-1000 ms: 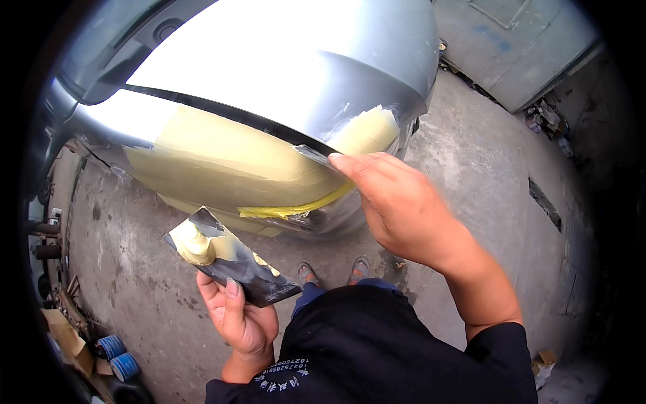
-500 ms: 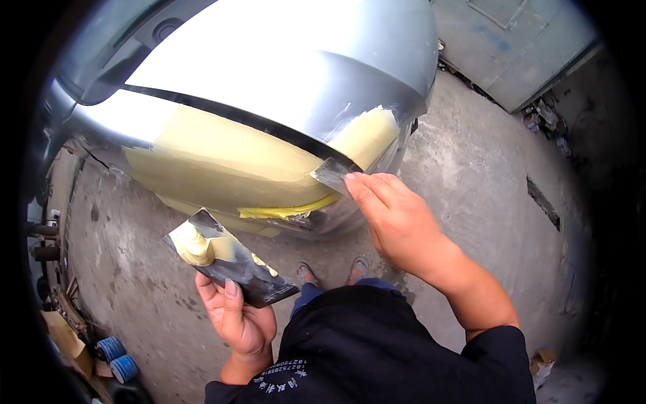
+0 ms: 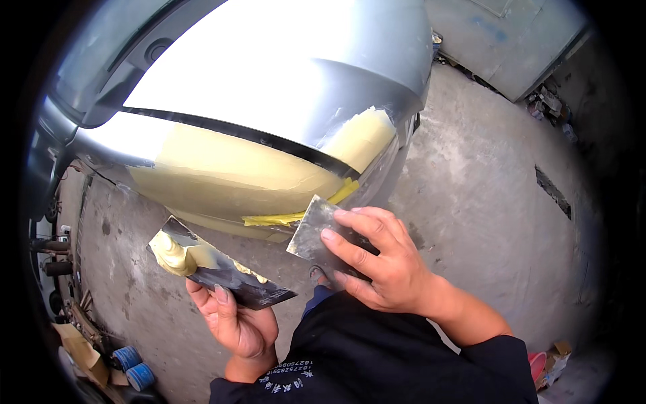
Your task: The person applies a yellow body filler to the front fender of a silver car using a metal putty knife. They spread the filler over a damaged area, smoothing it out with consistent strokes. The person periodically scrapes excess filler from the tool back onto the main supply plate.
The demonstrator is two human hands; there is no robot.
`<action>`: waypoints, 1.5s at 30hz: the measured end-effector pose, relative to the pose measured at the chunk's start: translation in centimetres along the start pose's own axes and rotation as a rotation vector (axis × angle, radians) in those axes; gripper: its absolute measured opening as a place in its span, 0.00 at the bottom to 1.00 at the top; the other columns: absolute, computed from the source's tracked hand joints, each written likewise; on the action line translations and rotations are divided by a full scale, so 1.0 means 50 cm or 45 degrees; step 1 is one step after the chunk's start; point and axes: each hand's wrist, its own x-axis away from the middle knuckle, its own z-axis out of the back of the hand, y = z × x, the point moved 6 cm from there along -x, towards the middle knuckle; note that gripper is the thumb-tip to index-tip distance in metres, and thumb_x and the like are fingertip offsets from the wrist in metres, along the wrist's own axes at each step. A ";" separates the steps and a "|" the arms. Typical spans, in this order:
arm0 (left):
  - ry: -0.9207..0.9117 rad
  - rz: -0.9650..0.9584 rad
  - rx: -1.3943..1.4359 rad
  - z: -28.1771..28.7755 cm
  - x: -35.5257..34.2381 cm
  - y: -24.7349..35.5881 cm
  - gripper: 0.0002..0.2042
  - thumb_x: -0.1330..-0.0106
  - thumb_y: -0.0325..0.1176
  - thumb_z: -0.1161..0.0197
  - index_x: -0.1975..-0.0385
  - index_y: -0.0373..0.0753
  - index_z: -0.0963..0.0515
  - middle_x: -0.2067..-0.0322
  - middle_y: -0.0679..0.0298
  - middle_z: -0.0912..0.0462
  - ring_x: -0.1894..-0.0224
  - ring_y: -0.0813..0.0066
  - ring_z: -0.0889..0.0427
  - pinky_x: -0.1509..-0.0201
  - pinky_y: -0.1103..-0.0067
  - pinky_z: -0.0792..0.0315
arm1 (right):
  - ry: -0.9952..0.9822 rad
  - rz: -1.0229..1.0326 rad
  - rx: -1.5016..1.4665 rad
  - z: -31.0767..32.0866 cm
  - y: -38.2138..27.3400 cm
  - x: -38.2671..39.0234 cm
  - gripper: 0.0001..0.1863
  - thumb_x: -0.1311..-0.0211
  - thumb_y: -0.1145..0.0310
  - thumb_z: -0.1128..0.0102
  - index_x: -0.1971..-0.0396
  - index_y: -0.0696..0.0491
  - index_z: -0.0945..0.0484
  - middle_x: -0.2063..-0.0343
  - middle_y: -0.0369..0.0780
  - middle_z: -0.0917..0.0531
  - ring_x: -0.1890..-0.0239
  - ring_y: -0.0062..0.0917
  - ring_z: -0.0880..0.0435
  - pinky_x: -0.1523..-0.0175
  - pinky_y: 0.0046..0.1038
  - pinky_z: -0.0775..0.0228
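My left hand (image 3: 234,316) grips a dark mixing plate (image 3: 235,288) from below, with pale yellow putty (image 3: 173,256) heaped on its far corner and small dabs along its edge. My right hand (image 3: 369,259) holds a square, smudged grey spreader (image 3: 314,232) between fingers and thumb, just right of the plate and below the car's front corner. The silver car's panel (image 3: 235,168) carries broad beige filler, with a bright yellow streak (image 3: 272,220) along its lower part and another filler patch (image 3: 360,135) above the dark gap.
A concrete floor (image 3: 471,188) lies around my feet. A grey metal door (image 3: 518,47) stands top right, with debris (image 3: 548,104) beside it. At lower left are blue cans (image 3: 138,377) and cardboard (image 3: 84,350); a pink container (image 3: 536,363) sits at lower right.
My right hand has come down and away from the bodywork, turning the spreader broad side up beside the plate. My left hand with the plate has shifted slightly left.
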 end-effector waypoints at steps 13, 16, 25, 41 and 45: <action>0.052 0.023 -0.133 0.025 0.000 0.003 0.20 0.30 0.24 0.53 0.38 0.37 0.40 0.42 0.58 0.30 0.43 0.71 0.29 0.37 0.73 0.35 | 0.083 -0.040 0.329 -0.041 0.009 -0.091 0.30 0.60 0.69 0.37 0.49 0.51 0.24 0.46 0.43 0.27 0.47 0.37 0.31 0.52 0.37 0.40; 0.036 0.018 -0.153 0.020 -0.001 0.004 0.20 0.30 0.25 0.53 0.38 0.37 0.40 0.42 0.59 0.30 0.43 0.71 0.29 0.37 0.73 0.36 | 0.036 -0.085 0.323 -0.036 0.022 -0.073 0.30 0.60 0.71 0.39 0.49 0.51 0.24 0.46 0.43 0.27 0.47 0.37 0.30 0.50 0.37 0.40; -0.016 0.060 -0.142 0.000 0.002 -0.017 0.20 0.30 0.24 0.53 0.38 0.37 0.40 0.42 0.59 0.30 0.42 0.70 0.29 0.36 0.72 0.36 | 0.003 -0.139 0.386 -0.029 0.072 -0.002 0.29 0.59 0.69 0.37 0.49 0.51 0.24 0.45 0.43 0.28 0.46 0.36 0.32 0.54 0.38 0.40; -0.013 0.124 -0.123 -0.080 0.030 -0.064 0.21 0.32 0.22 0.52 0.39 0.38 0.40 0.42 0.58 0.30 0.41 0.66 0.30 0.34 0.67 0.38 | -0.100 -0.210 -0.186 0.032 0.100 0.123 0.29 0.51 0.63 0.32 0.45 0.49 0.25 0.44 0.42 0.29 0.47 0.39 0.30 0.43 0.39 0.38; -0.077 -0.022 -0.176 -0.097 0.040 -0.072 0.22 0.32 0.21 0.50 0.38 0.38 0.40 0.41 0.58 0.31 0.39 0.65 0.31 0.32 0.66 0.41 | 0.081 -0.270 -0.032 0.086 0.095 0.102 0.26 0.48 0.60 0.33 0.46 0.47 0.24 0.45 0.42 0.29 0.49 0.40 0.31 0.45 0.38 0.38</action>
